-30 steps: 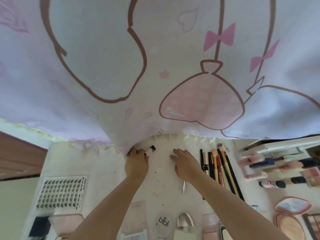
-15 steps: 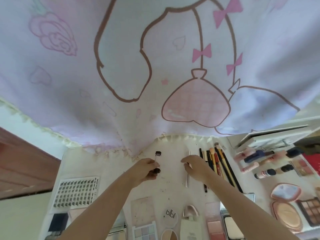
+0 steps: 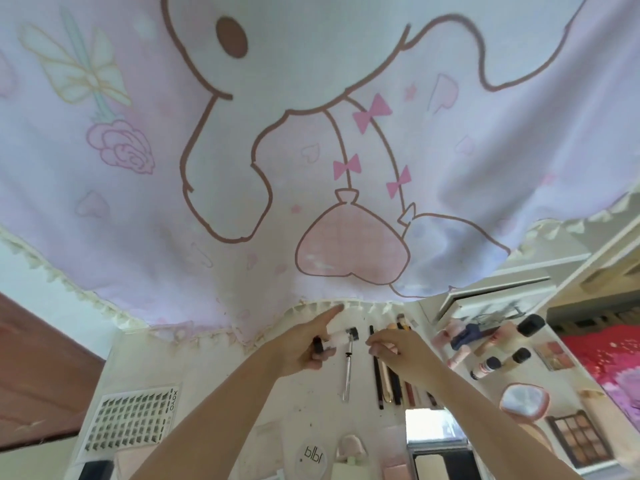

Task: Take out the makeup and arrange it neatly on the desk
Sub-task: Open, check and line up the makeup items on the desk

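Since half a second ago my left hand (image 3: 311, 348) has turned the small clear bottle (image 3: 337, 339) from upright to lying sideways, and the silver wand (image 3: 347, 372) my right hand (image 3: 398, 351) held now lies on the counter (image 3: 214, 368) at frame centre. My left hand grips the bottle, forefinger pointing up; my right hand hovers with fingers curled, holding nothing I can see. I judge I'm mid-arranging: next the bottle needs setting down just left of the wand, parallel to the row of pencils (image 3: 388, 379). I count one wand, one lash tray (image 3: 128, 420) lower left, one eyeshadow palette (image 3: 580, 439) lower right; pencils overlap too much to count.
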Demonstrator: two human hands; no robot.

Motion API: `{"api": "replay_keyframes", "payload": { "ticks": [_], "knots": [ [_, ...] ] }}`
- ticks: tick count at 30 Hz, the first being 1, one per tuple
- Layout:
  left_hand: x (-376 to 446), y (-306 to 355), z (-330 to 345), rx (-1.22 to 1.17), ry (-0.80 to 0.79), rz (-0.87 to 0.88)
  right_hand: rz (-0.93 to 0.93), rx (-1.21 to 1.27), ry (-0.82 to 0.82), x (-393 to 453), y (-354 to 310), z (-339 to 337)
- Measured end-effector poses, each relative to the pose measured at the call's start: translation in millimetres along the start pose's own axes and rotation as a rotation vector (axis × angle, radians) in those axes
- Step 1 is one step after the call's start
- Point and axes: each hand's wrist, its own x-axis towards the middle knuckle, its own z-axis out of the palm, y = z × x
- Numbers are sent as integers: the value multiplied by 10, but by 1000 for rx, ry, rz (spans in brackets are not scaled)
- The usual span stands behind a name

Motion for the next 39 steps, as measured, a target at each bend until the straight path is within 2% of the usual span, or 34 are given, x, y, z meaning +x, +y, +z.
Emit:
{"api": "replay_keyframes", "payload": {
  "ticks": [3, 8, 16, 18, 19, 22, 24, 28, 32, 36, 39],
  "knots": [
    [6, 92, 77, 19, -72, 10, -15, -6, 27, -36, 37, -127],
    [-5, 100, 228, -178, -40, 88, -34, -42, 77, -135, 185, -306],
    [81, 30, 429, -272, -133, 168, -80, -24, 36, -115, 260, -390],
    [111, 16, 467, -309, -54, 212, -85, 14, 20, -104, 282, -406],
    [133, 11, 486, -309, 47, 241, -88, 30, 12, -104, 285, -415],
    [217, -21, 487, -129, 426, 286, -117, 87, -4, -80, 285, -418],
    [253, -48, 493, -7, 557, 306, -127, 148, -10, -72, 262, -410],
    [291, -65, 560, -32, 542, 376, -165, 200, -95, 5, 166, -399],
    [309, -11, 628, 291, 541, 435, -67, 329, -8, 124, 90, -459],
    [281, 70, 716, 546, 515, 518, 50, 351, -38, 176, 72, -529],
    [279, 116, 782, 873, 594, 598, 83, 389, 116, 219, 12, -504]
  ]
}}
